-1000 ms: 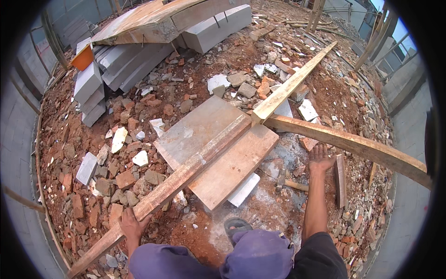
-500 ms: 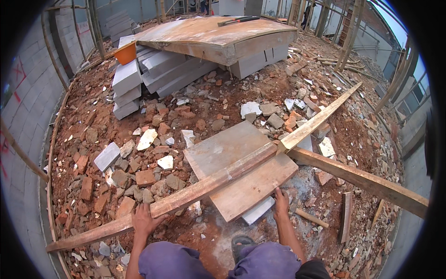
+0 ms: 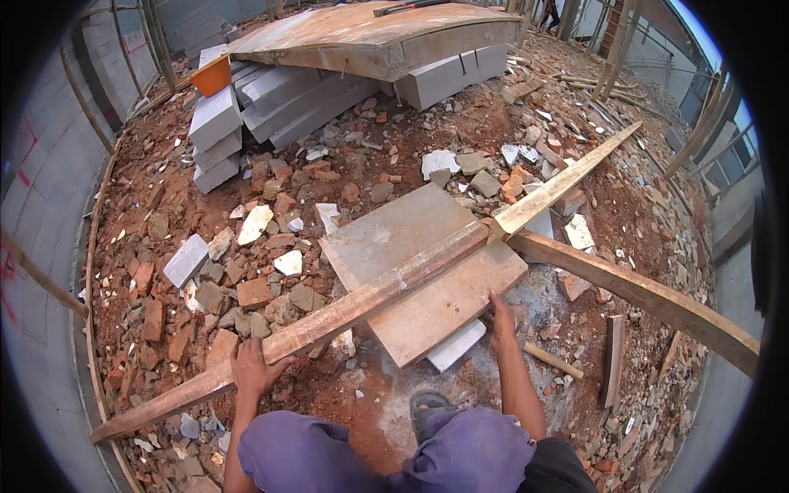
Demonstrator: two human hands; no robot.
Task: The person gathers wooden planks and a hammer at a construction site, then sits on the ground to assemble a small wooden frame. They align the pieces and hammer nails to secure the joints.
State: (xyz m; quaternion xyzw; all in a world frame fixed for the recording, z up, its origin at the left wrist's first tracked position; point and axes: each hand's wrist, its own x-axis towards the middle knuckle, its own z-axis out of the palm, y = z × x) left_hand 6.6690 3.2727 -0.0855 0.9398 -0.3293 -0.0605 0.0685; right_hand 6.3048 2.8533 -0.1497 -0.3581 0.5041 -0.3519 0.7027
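Observation:
A long wooden beam (image 3: 320,322) runs slantwise from the lower left across a flat wooden board (image 3: 456,300) in front of me. My left hand (image 3: 253,367) is closed over the beam's left part, its thumb lying along the near side. My right hand (image 3: 502,322) grips the board's near right edge, with some fingers hidden. Under that edge a pale block (image 3: 457,345) sticks out. At the board's far right corner, the beam's end meets a lighter timber (image 3: 567,182) and another timber (image 3: 641,289) that reaches to the right.
Broken bricks (image 3: 255,293) and rubble cover the ground. Behind stands a large wooden panel (image 3: 329,41) on stacked grey blocks (image 3: 215,119), with an orange tub (image 3: 212,76) beside it. A short round stick (image 3: 553,361) and a plank (image 3: 614,361) lie right. A block wall (image 3: 49,197) rises left.
The view has tilted slightly down, so the far panel and blocks sit higher in the picture. Both hands keep their holds on the beam and the board.

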